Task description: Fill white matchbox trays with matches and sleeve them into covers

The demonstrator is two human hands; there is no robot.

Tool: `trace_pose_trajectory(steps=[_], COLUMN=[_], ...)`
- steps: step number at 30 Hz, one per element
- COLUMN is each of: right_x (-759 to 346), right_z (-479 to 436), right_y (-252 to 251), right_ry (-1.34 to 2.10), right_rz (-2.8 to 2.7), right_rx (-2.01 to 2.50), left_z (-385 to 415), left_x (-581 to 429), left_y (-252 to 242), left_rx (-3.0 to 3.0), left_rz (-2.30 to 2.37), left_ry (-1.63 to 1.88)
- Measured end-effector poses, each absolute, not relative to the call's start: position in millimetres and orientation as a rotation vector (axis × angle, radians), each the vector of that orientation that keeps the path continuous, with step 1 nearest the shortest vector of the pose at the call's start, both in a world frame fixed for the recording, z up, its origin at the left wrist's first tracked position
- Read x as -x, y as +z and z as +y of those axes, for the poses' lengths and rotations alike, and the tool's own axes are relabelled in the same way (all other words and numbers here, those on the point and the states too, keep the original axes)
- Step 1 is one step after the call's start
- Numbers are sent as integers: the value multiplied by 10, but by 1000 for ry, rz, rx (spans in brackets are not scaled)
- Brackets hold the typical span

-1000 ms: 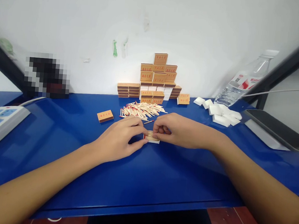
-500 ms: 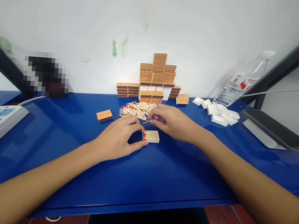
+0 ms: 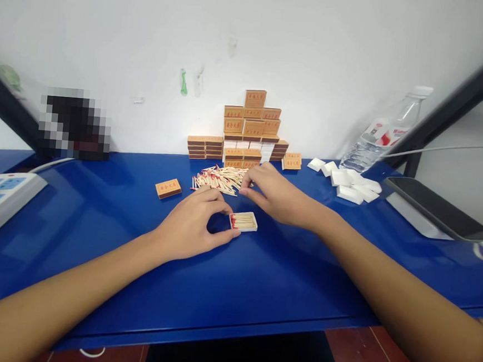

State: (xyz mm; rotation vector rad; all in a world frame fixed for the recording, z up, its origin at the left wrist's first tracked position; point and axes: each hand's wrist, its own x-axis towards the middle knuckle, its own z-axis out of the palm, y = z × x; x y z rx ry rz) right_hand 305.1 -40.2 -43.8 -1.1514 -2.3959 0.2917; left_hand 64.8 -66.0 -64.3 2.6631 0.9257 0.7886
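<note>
Steadying hand: the left hand lay to the left of a small white tray, its thumb along the near side and its index finger at the far left corner, lightly gripping the tray between them.
Tray: it stood flat on the blue table, near of the match pile and between the two hands; its long axis ran left to right, the right end angled very slightly nearer.
Matches in tray: the sticks lay parallel to that long axis, red heads pointing left, bare ends right.
Right hand: the right hand hung at the right edge of the pile, thumb and index fingertips brought close together; whether they pinched a match could not be told.
Match pile: the loose matches spread far of the tray, many heads pointing left, the sticks lying at mixed angles.
Single matchbox: a printed matchbox lay left of the pile, its long axis roughly left to right, the right end slightly farther.
Stack: printed matchboxes rose in tiers against the far wall.
Far right: white pieces lay clustered near a leaning clear bottle.
</note>
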Motion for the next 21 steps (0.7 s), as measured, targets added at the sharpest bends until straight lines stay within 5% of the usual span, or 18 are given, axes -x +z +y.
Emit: trace_pose_trajectory(steps=[8, 16, 21], right_x=[-3078, -2985, -2985], right_z=[-419, -479, -426], right_y=[-358, -317, -420], right_ry=[288, 804, 830], right_rz=[-2294, -1962, -2045], right_rx=[1078, 1144, 1215], left_z=[-641, -571, -567], left_x=[-637, -589, -582], left_y=[-625, -633, -634], left_rx=[-2632, -2664, -2662], left_rz=[990, 1162, 1195], left_ry=[789, 750, 743])
